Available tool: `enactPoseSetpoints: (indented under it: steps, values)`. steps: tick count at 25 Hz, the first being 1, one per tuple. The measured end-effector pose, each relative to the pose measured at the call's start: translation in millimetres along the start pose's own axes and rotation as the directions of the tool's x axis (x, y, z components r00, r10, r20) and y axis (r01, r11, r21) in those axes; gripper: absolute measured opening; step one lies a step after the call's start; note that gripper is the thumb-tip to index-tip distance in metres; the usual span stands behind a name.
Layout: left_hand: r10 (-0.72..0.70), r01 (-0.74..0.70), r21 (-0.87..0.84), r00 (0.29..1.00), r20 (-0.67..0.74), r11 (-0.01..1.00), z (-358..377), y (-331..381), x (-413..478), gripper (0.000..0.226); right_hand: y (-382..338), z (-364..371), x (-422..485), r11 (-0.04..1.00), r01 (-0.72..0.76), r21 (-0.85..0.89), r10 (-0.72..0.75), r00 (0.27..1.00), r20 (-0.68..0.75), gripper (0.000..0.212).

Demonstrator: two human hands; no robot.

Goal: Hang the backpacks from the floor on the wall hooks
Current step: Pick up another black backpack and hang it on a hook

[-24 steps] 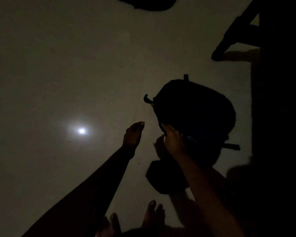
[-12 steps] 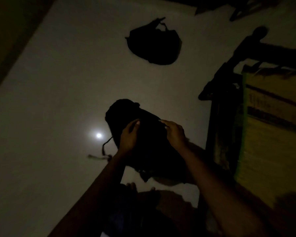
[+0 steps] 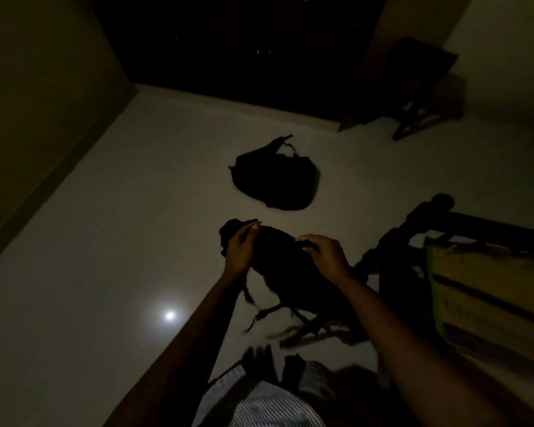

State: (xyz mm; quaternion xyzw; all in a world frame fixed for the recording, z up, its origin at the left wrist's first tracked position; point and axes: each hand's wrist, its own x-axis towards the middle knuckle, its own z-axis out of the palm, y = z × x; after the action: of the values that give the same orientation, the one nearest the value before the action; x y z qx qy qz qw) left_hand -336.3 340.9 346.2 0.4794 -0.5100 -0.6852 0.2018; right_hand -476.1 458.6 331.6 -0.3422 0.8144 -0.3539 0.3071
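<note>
The room is very dark. I hold a black backpack (image 3: 285, 272) up off the pale floor in front of me, its straps dangling below. My left hand (image 3: 240, 248) grips its upper left end, fingers curled over the fabric. My right hand (image 3: 326, 254) grips the top edge on the right side. A second black backpack (image 3: 276, 180) lies flat on the floor farther away, its top handle pointing toward the dark far wall. No wall hooks can be made out.
A dark wooden furniture frame (image 3: 429, 232) stands at the right with a cardboard box (image 3: 487, 297) beside it. A dark chair (image 3: 420, 87) sits at the back right. A wall (image 3: 37, 118) runs along the left. A light reflection (image 3: 169, 315) shines on the floor.
The view has tilted up, showing more of the room. My left hand reached over and took hold of the backpack, and both hands have lifted it higher off the floor.
</note>
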Motion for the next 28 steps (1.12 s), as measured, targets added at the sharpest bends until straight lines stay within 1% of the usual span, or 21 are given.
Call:
enactPoseSetpoints:
  steps: [2, 4, 6, 8, 9, 13, 16, 18, 20, 21, 23, 24, 25, 26, 27, 28]
  values:
    - [0.017, -0.018, 0.027, 0.999, 0.044, 0.999, 23.7, 24.7, 45.1, 0.035, -0.8, -29.5, 36.6, 1.0, -0.012, 0.024, 0.014, 0.995, -0.102, 0.019]
    - [0.029, -0.035, 0.062, 0.995, 0.091, 0.998, 55.6, 37.6, 88.1, 0.034, 5.1, -60.4, 83.4, 1.0, -0.014, -0.002, 0.014, 0.981, -0.196, 0.011]
    - [0.047, -0.06, 0.11, 0.992, 0.113, 0.992, 95.4, 47.8, 141.7, 0.035, 16.8, -94.3, 146.1, 0.998, 0.018, -0.055, -0.03, 0.973, -0.23, 0.009]
    - [0.034, -0.047, 0.141, 0.995, 0.091, 0.989, 133.1, 60.0, 203.2, 0.036, 34.6, -127.8, 214.2, 0.994, 0.037, -0.105, -0.061, 0.972, -0.229, 0.013]
    - [0.014, -0.023, 0.146, 0.998, 0.064, 0.989, 152.2, 64.4, 233.7, 0.036, 46.3, -145.8, 250.2, 0.994, 0.023, -0.104, -0.044, 0.977, -0.211, 0.016]
    - [-0.035, 0.035, 0.175, 0.999, 0.0, 0.984, 216.5, 67.4, 346.4, 0.034, 95.9, -202.9, 382.7, 0.988, -0.152, -0.007, 0.151, 0.982, -0.117, 0.017]
    - [-0.122, 0.121, 0.219, 0.993, -0.008, 0.968, 259.4, 56.1, 417.0, 0.038, 130.5, -219.7, 457.2, 0.974, -0.213, -0.072, 0.204, 0.972, -0.113, 0.028]
    - [-0.165, 0.165, 0.228, 0.986, -0.02, 0.959, 281.6, 38.5, 459.5, 0.041, 158.0, -206.8, 497.6, 0.976, -0.167, -0.142, 0.154, 0.983, -0.097, 0.032]
    - [-0.199, 0.215, 0.2, 0.975, -0.1, 0.956, 291.0, 5.0, 502.6, 0.044, 191.2, -168.7, 533.7, 0.966, -0.118, -0.228, 0.116, 0.993, -0.023, 0.034]
    - [-0.233, 0.26, 0.175, 0.959, -0.16, 0.95, 289.1, -19.0, 522.6, 0.047, 211.5, -142.2, 548.3, 0.974, -0.105, -0.199, 0.113, 0.993, 0.027, 0.035]
    - [-0.349, 0.39, 0.1, 0.892, -0.286, 0.915, 272.2, -88.6, 569.6, 0.053, 259.5, -75.1, 582.5, 0.962, -0.098, -0.253, 0.131, 0.984, 0.118, 0.035]
    - [-0.412, 0.45, 0.049, 0.852, -0.324, 0.892, 262.7, -125.4, 591.6, 0.056, 282.0, -43.2, 596.4, 0.952, -0.087, -0.294, 0.132, 0.982, 0.134, 0.033]
    - [-0.464, 0.488, -0.023, 0.814, -0.348, 0.873, 253.1, -160.2, 613.1, 0.058, 301.5, -10.4, 608.3, 0.948, -0.043, -0.317, 0.088, 0.988, 0.126, 0.03]
    - [-0.505, 0.499, -0.119, 0.781, -0.367, 0.858, 243.2, -194.5, 634.0, 0.059, 319.6, 23.4, 618.1, 0.946, 0.023, -0.322, 0.014, 0.994, 0.111, 0.027]
    - [-0.541, 0.495, -0.221, 0.753, -0.374, 0.841, 235.9, -222.4, 653.2, 0.059, 334.3, 53.5, 625.2, 0.948, 0.05, -0.316, -0.018, 0.994, 0.104, 0.025]
    - [-0.565, 0.474, -0.311, 0.739, -0.368, 0.823, 231.2, -244.1, 670.8, 0.059, 346.1, 78.8, 630.3, 0.953, 0.044, -0.3, -0.007, 0.993, 0.121, 0.026]
